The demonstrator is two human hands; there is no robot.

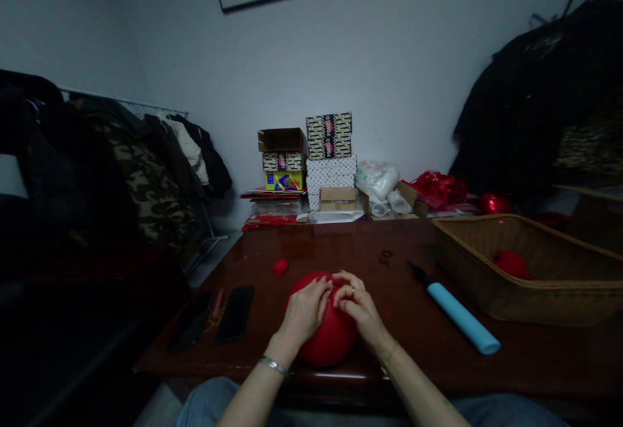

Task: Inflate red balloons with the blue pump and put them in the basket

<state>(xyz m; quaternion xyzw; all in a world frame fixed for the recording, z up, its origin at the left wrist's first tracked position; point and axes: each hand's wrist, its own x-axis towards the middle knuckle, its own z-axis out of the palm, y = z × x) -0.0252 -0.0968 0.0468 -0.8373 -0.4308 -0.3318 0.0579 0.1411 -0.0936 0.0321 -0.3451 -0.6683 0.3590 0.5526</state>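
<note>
An inflated red balloon (328, 346) rests on the dark wooden table (335, 242) near its front edge. On its upper left side lies my left hand (305, 307), fingers bent and pinched at the top. My right hand (359, 300), with a ring on one finger, pinches at the same spot from the right. The balloon's neck is hidden under my fingertips. Just beyond, to the left, sits a small limp red piece (280, 267), which looks like an uninflated balloon. A light blue hand pump (462, 318) with a black nozzle lies to the right.
A wicker basket (530, 294) holding a red balloon (511, 263) stands at right. Dark scissors (385, 257) lie toward the back. Left are a black phone (234, 313) and another dark flat object (189, 323). Stacked boxes (331, 174) and plastic bags (377, 180) stand behind the table.
</note>
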